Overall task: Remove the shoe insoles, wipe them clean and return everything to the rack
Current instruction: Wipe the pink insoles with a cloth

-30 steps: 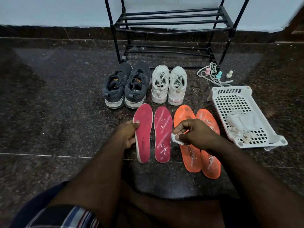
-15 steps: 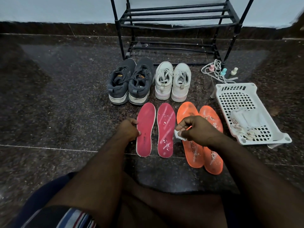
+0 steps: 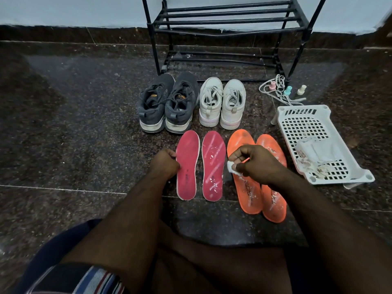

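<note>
Two pink insoles lie side by side on the dark floor: the left pink insole and the right pink insole, which is flecked with white. My left hand has its fingers curled at the left pink insole's outer edge and holds it. To the right lie two orange insoles, also flecked. My right hand hovers over the left orange one and pinches a small white wipe. Behind them stand dark grey sneakers and white sneakers. The black shoe rack stands at the back wall.
A white perforated basket sits on the floor at the right, with crumpled white cloths in it. Three small bottles and a tangle of white cord lie by the rack's right leg. My knees fill the bottom of the view.
The left pink insole, tilted up on its edge in my left hand a second ago, now lies flat. My right hand stays over the orange insole with the wipe.
</note>
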{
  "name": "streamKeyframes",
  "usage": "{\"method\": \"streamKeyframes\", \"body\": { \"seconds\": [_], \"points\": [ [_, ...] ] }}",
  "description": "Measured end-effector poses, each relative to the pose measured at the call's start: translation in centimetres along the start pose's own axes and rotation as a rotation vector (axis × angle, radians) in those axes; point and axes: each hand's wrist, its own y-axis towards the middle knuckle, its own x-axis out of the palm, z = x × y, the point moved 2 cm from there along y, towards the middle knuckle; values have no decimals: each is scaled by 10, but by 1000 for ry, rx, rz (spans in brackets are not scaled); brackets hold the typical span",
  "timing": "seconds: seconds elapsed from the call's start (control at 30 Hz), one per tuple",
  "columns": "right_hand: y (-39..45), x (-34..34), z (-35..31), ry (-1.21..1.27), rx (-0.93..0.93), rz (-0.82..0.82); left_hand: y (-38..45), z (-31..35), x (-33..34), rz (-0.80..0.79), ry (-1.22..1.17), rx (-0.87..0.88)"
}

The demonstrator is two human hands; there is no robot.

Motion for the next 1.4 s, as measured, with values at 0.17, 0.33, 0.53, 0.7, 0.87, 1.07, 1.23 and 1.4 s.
{"method": "streamKeyframes", "body": {
  "seconds": [0.17, 0.33, 0.53, 0.7, 0.87, 1.07, 1.23, 1.4],
  "points": [
    [2, -1, 2, -6, 1, 60, -4, 7, 2, 44, 39, 44],
    [7, 10, 3, -4, -20, 119, -7, 3, -1, 26, 129, -15],
    [19, 80, -20, -212, -192, 28, -13, -1, 4, -99, 181, 3],
    [42, 133, -30, -601, -346, -5, -7, -10, 6, -127, 230, 88],
    [41, 148, -37, -953, -392, -101, -6, -11, 5, -85, 267, 131],
    [25, 148, -26, -938, -346, -197, -10, -7, 5, -79, 275, 109],
    [38, 148, -37, -861, -320, -70, -11, -8, 5, -76, 252, 106],
    [11, 162, -27, -834, -379, -161, -12, -7, 4, -69, 221, 85]
  ]
}}
